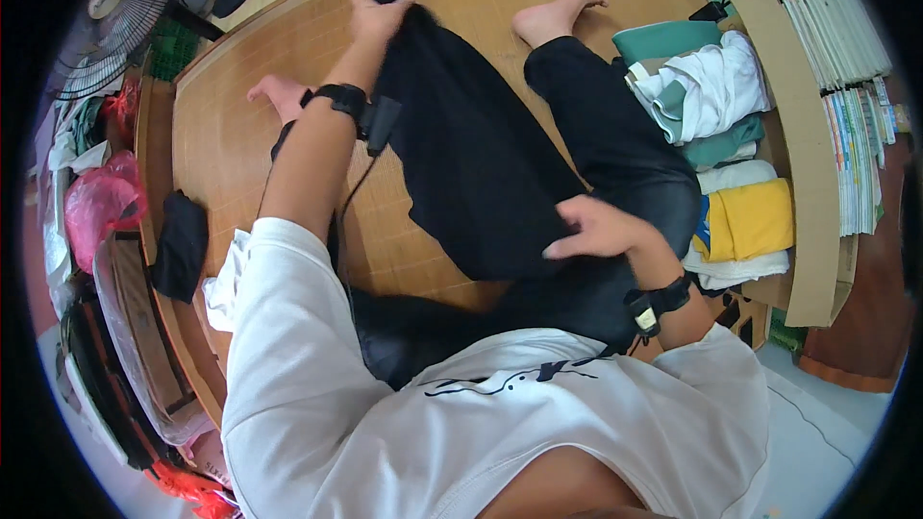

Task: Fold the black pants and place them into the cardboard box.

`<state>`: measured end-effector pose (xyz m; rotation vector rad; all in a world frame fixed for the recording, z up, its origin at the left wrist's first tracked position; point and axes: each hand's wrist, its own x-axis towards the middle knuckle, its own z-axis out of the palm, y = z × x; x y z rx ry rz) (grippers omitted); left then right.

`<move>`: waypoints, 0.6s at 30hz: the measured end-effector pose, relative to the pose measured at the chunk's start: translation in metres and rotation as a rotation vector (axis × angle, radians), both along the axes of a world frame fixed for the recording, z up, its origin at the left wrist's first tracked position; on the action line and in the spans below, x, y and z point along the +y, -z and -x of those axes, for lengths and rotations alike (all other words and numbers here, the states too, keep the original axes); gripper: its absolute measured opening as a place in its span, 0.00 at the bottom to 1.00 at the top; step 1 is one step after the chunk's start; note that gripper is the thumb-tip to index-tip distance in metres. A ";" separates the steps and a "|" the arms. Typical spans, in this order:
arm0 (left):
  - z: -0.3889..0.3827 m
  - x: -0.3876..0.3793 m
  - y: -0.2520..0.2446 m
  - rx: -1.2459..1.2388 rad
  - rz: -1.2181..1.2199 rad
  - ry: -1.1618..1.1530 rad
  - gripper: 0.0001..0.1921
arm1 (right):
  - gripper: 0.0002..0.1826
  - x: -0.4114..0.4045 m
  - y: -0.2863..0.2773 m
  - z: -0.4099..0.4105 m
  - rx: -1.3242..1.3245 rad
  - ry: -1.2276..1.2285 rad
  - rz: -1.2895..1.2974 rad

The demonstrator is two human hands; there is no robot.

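Note:
A black garment (469,151) stretches over the mat between my spread legs. My left hand (378,16) is shut on its far end, with part of the cloth bunched under the fingers. Near the garment's closer right end is my right hand (595,228), thumb and fingers apart, slightly blurred, lying over the cloth. Whether the fingertips press on the fabric I cannot tell. Both wrists carry black straps with small devices. My legs, in dark trousers (598,122), lie on both sides of the garment, and the left one is mostly hidden by my arm.
To the right, a cardboard box (775,122) holds folded clothes, with a yellow one (750,220) near the front. Books (854,158) stand beyond it. A folded black cloth (180,245) lies by the left bed edge. A fan (119,7) stands far left, above a pink plastic bag (104,205).

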<state>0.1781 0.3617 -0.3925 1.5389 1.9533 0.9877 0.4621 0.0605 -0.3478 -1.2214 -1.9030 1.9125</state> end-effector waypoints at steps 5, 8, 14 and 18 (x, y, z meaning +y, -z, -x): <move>-0.039 -0.093 0.024 -0.117 0.090 0.367 0.39 | 0.12 -0.005 0.058 -0.074 -0.688 0.297 -0.272; -0.022 -0.196 0.040 -0.351 0.447 0.320 0.40 | 0.19 -0.001 0.076 -0.069 -0.666 0.332 -0.257; -0.022 -0.320 0.041 -0.563 1.362 0.133 0.36 | 0.25 0.009 0.068 -0.054 -0.661 0.300 -0.132; -0.034 -0.343 0.087 -0.535 1.359 0.202 0.41 | 0.27 0.008 0.075 -0.051 -0.663 0.282 -0.165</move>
